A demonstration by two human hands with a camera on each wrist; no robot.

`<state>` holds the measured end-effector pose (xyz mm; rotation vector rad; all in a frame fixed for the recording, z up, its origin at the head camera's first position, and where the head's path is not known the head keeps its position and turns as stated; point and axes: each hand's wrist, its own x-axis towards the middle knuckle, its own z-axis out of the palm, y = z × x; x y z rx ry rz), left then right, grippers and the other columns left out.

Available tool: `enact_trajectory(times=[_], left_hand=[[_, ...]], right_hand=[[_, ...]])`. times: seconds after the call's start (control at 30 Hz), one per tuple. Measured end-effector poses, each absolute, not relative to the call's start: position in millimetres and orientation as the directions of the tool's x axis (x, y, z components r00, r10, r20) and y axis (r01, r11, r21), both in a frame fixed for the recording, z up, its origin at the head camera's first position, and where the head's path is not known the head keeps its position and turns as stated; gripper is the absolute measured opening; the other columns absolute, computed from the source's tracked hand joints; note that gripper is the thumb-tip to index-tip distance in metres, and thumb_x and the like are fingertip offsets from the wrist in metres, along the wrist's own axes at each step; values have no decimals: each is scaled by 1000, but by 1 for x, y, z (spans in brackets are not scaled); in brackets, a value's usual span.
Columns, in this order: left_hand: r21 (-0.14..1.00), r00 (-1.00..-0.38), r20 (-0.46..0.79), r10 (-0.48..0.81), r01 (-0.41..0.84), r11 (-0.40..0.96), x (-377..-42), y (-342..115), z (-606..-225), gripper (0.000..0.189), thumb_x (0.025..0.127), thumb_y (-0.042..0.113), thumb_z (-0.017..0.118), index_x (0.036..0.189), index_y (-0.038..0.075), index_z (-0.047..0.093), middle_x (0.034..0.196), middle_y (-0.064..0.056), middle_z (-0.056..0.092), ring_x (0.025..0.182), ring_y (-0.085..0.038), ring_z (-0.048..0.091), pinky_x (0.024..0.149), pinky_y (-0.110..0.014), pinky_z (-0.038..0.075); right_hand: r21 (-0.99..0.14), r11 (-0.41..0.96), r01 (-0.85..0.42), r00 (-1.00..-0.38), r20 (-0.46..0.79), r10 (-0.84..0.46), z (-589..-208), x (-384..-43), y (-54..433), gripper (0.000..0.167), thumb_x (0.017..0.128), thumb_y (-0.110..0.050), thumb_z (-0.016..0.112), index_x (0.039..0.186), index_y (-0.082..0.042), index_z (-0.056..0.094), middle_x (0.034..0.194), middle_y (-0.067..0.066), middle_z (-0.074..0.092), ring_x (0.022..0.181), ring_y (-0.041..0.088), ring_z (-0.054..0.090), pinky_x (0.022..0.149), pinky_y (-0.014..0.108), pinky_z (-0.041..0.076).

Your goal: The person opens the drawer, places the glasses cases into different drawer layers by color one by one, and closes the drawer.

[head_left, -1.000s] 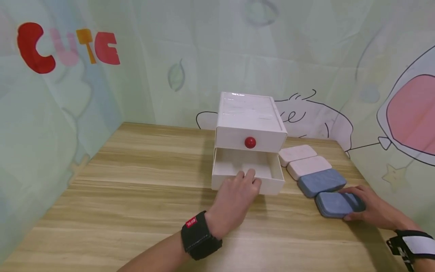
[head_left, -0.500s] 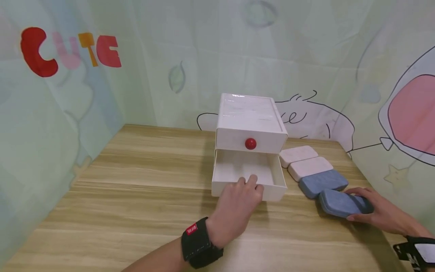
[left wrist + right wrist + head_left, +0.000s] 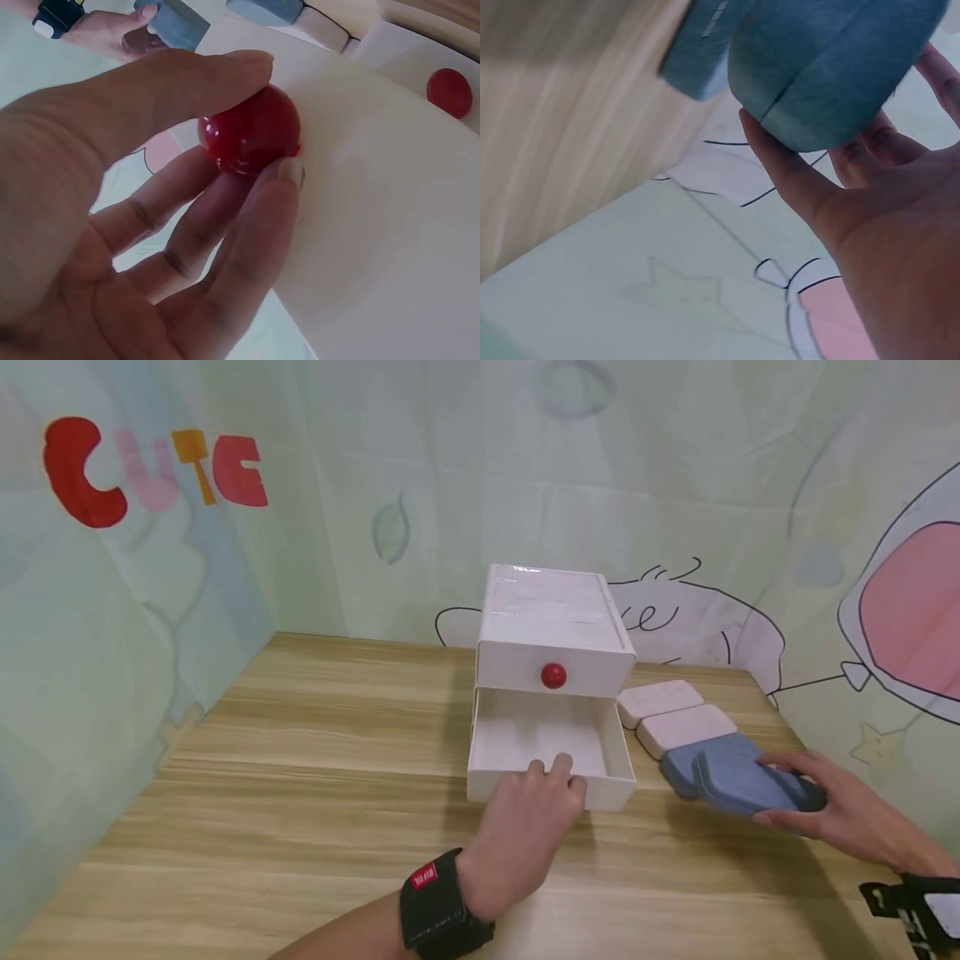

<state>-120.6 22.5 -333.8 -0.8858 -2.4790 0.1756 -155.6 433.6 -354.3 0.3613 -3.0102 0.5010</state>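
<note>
My left hand (image 3: 521,839) pinches the round red knob (image 3: 251,131) of the lower drawer (image 3: 611,792) between thumb and fingers. This white drawer is pulled out, and its visible floor is bare. On the right, my right hand (image 3: 851,810) grips the right end of a blue glasses case (image 3: 738,777), thumb on the near side and fingers on the far side. That case is raised off the table and slightly tilted, a seam running round it in the right wrist view. It overlaps a second blue glasses case (image 3: 677,770) behind it.
The white two-drawer box (image 3: 555,610) stands at the back, its upper drawer shut, with a red knob (image 3: 553,676). Two pale pink cases (image 3: 686,729) lie in a row right of it. A printed cloth (image 3: 337,527) surrounds the wooden table (image 3: 300,793).
My right hand has lifted the nearest blue glasses case off the table and tilted it. My left hand has drawn the lower drawer a little farther out toward me.
</note>
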Motion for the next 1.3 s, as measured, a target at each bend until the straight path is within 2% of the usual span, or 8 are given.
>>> enact_trajectory(times=[0.3,0.6,0.7,0.87,0.97,1.07,1.2,1.3], left_hand=[[-288,-675,397,623,552,782,-114,24,-333,26,75,15,84,98,19,74,83,5,56,66,-8,58,47,-21,45],[-315,-680,386,623,538,782,-105,24,-329,21,78,17,82,97,21,74,82,5,55,66,-8,58,46,-20,43],[-309,-679,381,628,546,779,-104,24,-329,20,79,17,81,97,21,74,82,5,55,66,-8,58,46,-21,42],[-304,-665,404,628,549,778,-104,25,-332,17,80,17,81,95,20,74,78,4,54,63,-9,56,46,-21,41],[-316,-656,435,617,530,787,-102,26,-333,16,78,18,82,92,20,73,77,4,53,62,-9,54,46,-21,41],[-332,-651,460,604,505,797,-100,27,-334,16,77,18,82,90,21,72,77,4,52,62,-9,54,47,-21,41],[-356,-637,495,591,472,806,-98,29,-337,15,75,20,82,84,22,70,76,4,50,61,-9,52,46,-21,39],[-370,-633,505,586,454,810,-96,30,-338,16,73,21,83,82,22,69,74,5,48,60,-9,51,46,-21,37]], right_hand=[[-274,919,-283,-949,217,-227,-338,-159,414,72,77,-44,88,137,-15,60,137,21,58,111,35,53,74,23,38],[-290,901,-323,-925,299,-236,-325,-163,391,70,76,-42,89,137,-22,61,134,14,62,101,19,51,70,20,40],[-286,896,-340,-916,316,-247,-319,-164,382,71,75,-42,90,137,-22,61,131,14,64,99,21,52,70,20,40],[-297,892,-341,-912,335,-237,-310,-165,366,71,74,-42,91,136,-22,62,128,13,65,101,31,61,70,22,44],[-284,886,-366,-890,385,-244,-307,-165,357,70,72,-39,92,135,-25,64,123,7,67,99,17,58,70,22,45],[-262,873,-410,-861,428,-275,-304,-166,348,70,71,-37,93,135,-26,64,120,4,67,95,13,54,71,20,44],[-265,855,-447,-845,438,-306,-299,-169,336,73,71,-36,93,137,-26,64,124,7,64,97,25,59,71,21,47],[-269,839,-473,-831,453,-323,-296,-170,324,74,71,-34,94,138,-27,64,126,8,64,100,27,60,72,26,50]])
